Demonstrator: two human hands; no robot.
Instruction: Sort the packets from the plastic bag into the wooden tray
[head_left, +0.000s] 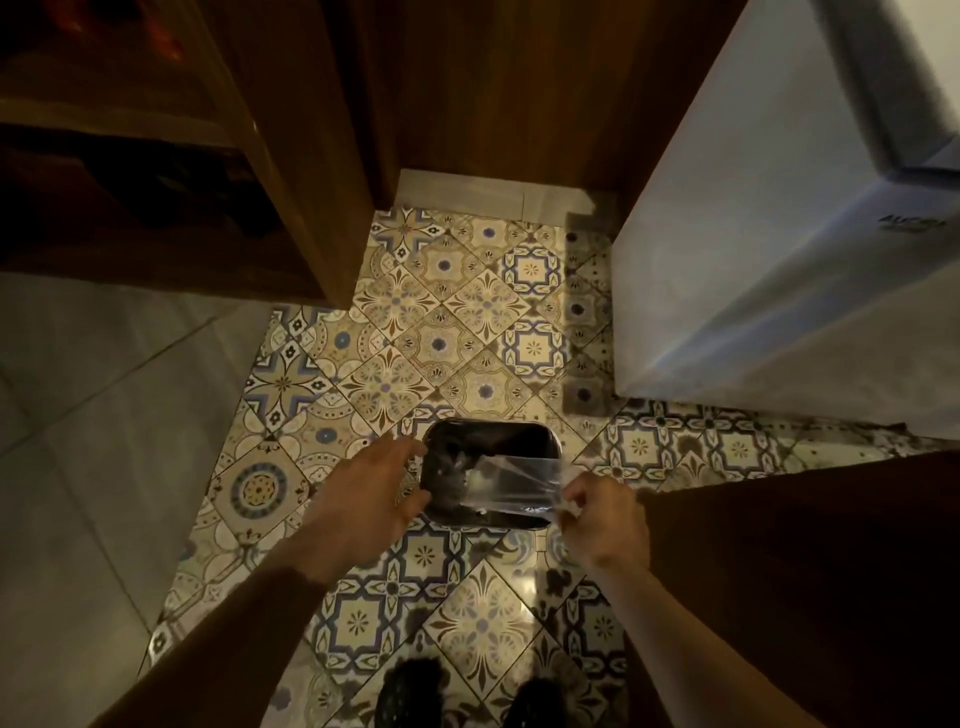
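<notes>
Patterned tile floor, white appliance right, wooden cabinet left; a dark bin stands open directly below the hands, no wooden tray or packets in view. Clear plastic bag, apparently empty, hangs over the bin mouth; best let go squarely above the opening. Right hand pinches its corner, left hand spread loose beside it, grasping nothing.

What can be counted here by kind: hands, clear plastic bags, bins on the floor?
Bare hands: 2, left hand open, right hand pinching the bag
Clear crumpled plastic bag: 1
Black-lined rounded bin: 1
Total: 4
</notes>
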